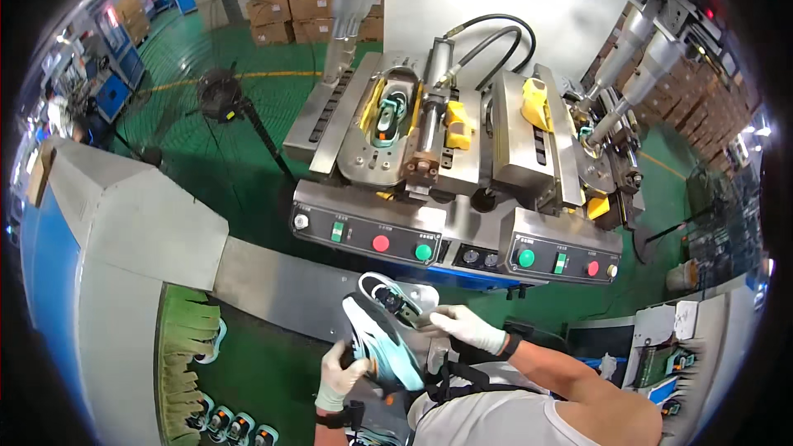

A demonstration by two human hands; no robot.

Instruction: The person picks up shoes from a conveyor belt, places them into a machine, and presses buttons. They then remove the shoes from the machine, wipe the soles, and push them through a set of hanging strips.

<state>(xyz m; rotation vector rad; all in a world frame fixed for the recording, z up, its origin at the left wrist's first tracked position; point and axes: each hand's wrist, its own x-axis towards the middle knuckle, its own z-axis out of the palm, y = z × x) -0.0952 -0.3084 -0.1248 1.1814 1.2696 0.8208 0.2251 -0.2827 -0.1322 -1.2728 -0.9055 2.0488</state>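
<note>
My left hand [337, 373], in a white glove, is closed round the side of a light-blue, white and black sneaker [382, 343], tilted in front of my body. Right behind it is a second sneaker [402, 301] with its dark opening and pale rim showing. My right hand [468, 327], also gloved, pinches this second sneaker at its right end, where the fingertips partly cover it. Ahead, another sneaker [387, 122] sits in the left station of a metal pressing machine [376, 167], between yellow pads.
The machine's control panels [363, 231] carry red and green buttons. A grey conveyor ledge [273, 281] runs at left, beside a tunnel with a green strip curtain [183, 347]. Several sneakers [239, 427] stand at lower left. A fan [221, 95] stands behind; stacked cartons [314, 0] lie beyond.
</note>
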